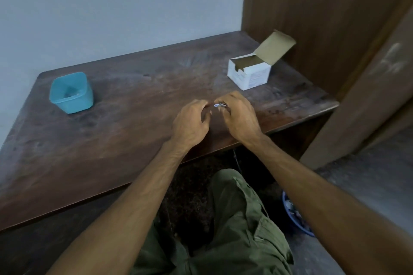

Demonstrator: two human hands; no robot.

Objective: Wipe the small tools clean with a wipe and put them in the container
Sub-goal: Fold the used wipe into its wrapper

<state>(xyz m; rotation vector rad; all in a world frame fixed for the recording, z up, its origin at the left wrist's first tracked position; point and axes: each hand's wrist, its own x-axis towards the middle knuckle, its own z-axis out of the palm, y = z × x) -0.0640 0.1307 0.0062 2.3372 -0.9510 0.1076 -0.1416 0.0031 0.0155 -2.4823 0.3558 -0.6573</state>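
Observation:
Over the middle of the dark wooden table (pixel 125 131), my right hand (pixel 238 114) pinches a small white packet with blue print (pixel 218 105) at its fingertips. My left hand (pixel 192 121) is close beside it, fingers curled toward the packet's left end; I cannot tell whether they touch it. A teal plastic container (pixel 71 92) stands at the far left of the table, with something small and pale lying inside. Far right, a white cardboard box (pixel 250 73) sits with its lid flap raised.
A grey wall runs behind the table, and a brown wooden panel (pixel 324 18) rises at the right. My legs in green trousers (pixel 237 230) are below the table's front edge. A blue bowl (pixel 292 214) with objects in it sits on the floor at the right.

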